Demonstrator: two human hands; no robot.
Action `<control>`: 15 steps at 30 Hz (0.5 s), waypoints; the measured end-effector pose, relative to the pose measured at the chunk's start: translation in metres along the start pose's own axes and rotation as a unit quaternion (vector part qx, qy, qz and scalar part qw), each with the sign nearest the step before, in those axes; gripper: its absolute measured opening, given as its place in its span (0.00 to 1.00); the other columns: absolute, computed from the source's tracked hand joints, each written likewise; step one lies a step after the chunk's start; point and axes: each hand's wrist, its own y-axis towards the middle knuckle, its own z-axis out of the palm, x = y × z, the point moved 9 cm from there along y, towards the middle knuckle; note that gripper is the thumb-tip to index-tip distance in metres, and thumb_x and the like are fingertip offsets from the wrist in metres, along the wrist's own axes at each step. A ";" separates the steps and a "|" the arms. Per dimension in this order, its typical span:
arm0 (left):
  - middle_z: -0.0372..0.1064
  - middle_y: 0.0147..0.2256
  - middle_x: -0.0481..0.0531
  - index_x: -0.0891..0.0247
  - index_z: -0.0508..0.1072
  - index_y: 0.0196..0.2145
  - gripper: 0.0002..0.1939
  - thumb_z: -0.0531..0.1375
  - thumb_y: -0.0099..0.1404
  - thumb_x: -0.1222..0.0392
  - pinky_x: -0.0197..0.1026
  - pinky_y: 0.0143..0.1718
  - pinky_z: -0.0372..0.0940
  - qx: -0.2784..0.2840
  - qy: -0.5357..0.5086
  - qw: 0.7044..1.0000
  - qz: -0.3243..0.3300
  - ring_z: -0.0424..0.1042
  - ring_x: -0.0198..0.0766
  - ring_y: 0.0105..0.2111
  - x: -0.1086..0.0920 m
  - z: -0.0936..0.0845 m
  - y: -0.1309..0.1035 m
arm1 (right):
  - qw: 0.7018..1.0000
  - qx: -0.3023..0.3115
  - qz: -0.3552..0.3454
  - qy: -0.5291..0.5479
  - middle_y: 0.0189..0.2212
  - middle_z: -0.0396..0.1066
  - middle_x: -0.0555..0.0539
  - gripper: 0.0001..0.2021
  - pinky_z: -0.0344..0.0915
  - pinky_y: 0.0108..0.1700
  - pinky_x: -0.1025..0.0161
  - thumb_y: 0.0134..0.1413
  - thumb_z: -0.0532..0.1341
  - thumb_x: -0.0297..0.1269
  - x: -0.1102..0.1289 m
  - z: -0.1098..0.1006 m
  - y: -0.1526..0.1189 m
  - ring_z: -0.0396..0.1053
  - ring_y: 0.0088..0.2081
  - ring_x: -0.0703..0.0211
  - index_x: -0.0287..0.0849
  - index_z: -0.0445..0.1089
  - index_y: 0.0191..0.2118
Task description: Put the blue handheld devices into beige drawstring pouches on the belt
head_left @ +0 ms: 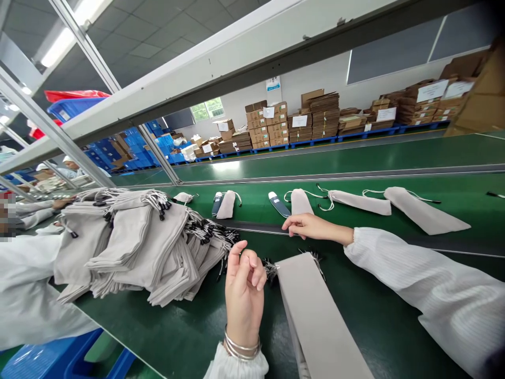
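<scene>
My left hand (244, 287) is raised over the green worktable, its fingers loosely bent and nothing visible between them. My right hand (311, 226) reaches over the table's far edge, palm down and fingers slightly apart, at the lower end of a grey pouch (302, 202) on the belt. Beside that pouch lies a dark blue device with a white end (279, 204). Between my forearms is a stack of long grey pouches (319, 316), with dark cord ends at its far side. Farther left on the belt, another device (216, 203) lies against a pouch (226, 204).
A large heap of grey drawstring pouches (138, 247) covers the table's left part. Two more pouches (361, 202) (426, 210) lie on the belt at right. A white sleeve of another person (27, 284) is at far left, above a blue stool (51, 358). A metal beam crosses overhead.
</scene>
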 end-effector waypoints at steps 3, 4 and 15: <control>0.60 0.29 0.43 0.58 0.72 0.46 0.11 0.64 0.65 0.64 0.28 0.20 0.51 0.003 -0.002 1.000 -0.001 0.52 0.23 0.20 -0.001 0.000 0.000 | 1.000 -0.011 -0.003 -0.014 0.36 0.77 0.46 0.15 0.65 0.30 0.65 0.61 0.54 0.39 -0.007 -0.002 0.007 0.66 0.23 0.65 0.40 0.73 0.47; 0.60 0.30 0.44 0.58 0.72 0.46 0.11 0.64 0.65 0.64 0.28 0.21 0.51 0.003 -0.002 1.000 -0.001 0.52 0.23 0.20 0.000 0.000 0.001 | 0.999 -0.023 -0.004 -0.028 0.37 0.77 0.47 0.15 0.66 0.30 0.66 0.62 0.54 0.40 -0.010 -0.005 0.012 0.67 0.23 0.65 0.41 0.73 0.47; 0.62 0.33 0.46 0.57 0.73 0.46 0.17 0.69 0.60 0.61 0.30 0.26 0.55 -0.014 0.002 1.000 0.006 0.57 0.26 0.25 0.001 -0.007 0.005 | 0.941 -0.218 0.134 -0.221 0.54 0.66 0.34 0.15 0.64 0.47 0.54 0.59 0.60 0.36 -0.048 -0.061 0.079 0.69 0.51 0.40 0.39 0.68 0.51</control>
